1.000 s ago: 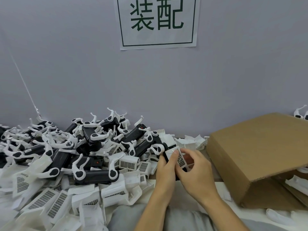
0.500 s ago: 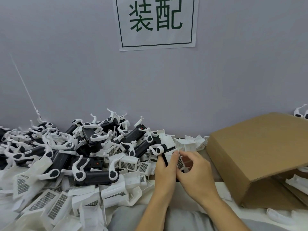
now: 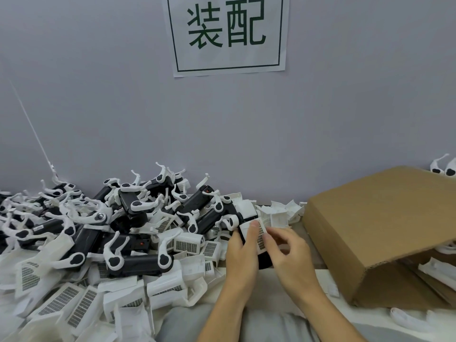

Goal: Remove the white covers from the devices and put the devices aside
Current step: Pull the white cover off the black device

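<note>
Nearest us, our two forearms reach forward over a grey cloth (image 3: 246, 324) at the bottom edge, and both hands meet on one device (image 3: 264, 257), a black body held just above the surface in the middle of the view. Our left hand (image 3: 240, 257) is wrapped around the device's left side, thumb pressed flat on the white cover (image 3: 255, 233) that caps its far end. Our right hand (image 3: 288, 255) comes in from the right, fingers curled and pinching the cover's edge beside its gridded label. To our left, loose white covers (image 3: 81, 302) lie heaped in front, many showing the same gridded labels. Behind them rises the pile of bare black devices (image 3: 138, 262) with white curved arms sticking up in all directions. To our right a brown cardboard box (image 3: 385, 233) lies tipped on its side, white parts visible in its open mouth. Beyond everything stands the grey wall (image 3: 246, 132), with a white paper sign (image 3: 228, 35) bearing two green characters.
</note>
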Action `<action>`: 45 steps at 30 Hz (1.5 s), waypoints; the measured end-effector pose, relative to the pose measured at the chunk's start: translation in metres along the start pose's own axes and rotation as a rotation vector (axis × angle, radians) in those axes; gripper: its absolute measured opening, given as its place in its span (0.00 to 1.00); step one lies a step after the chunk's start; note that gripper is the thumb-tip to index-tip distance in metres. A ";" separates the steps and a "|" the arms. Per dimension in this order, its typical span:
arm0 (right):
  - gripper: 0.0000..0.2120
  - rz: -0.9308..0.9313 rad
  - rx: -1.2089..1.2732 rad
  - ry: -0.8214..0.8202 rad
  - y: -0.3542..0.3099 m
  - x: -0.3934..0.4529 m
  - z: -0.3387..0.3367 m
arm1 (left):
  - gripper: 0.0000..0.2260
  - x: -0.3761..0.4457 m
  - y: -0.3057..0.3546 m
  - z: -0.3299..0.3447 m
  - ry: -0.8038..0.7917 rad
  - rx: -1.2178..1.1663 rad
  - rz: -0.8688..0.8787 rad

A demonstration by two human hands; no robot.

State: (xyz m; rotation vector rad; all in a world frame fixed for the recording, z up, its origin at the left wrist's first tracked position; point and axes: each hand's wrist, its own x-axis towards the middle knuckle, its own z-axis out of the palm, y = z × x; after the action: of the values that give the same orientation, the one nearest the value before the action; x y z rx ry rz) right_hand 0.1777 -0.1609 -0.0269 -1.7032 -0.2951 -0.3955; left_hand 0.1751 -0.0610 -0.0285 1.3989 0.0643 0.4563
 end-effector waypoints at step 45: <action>0.08 -0.239 -0.308 -0.008 0.004 -0.001 0.001 | 0.12 -0.005 0.007 -0.001 -0.148 -0.125 -0.121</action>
State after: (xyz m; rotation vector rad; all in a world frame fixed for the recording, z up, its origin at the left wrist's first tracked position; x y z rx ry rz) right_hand 0.1786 -0.1605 -0.0314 -1.9770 -0.4646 -0.6358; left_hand 0.1682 -0.0614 -0.0233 1.2936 -0.0001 0.2510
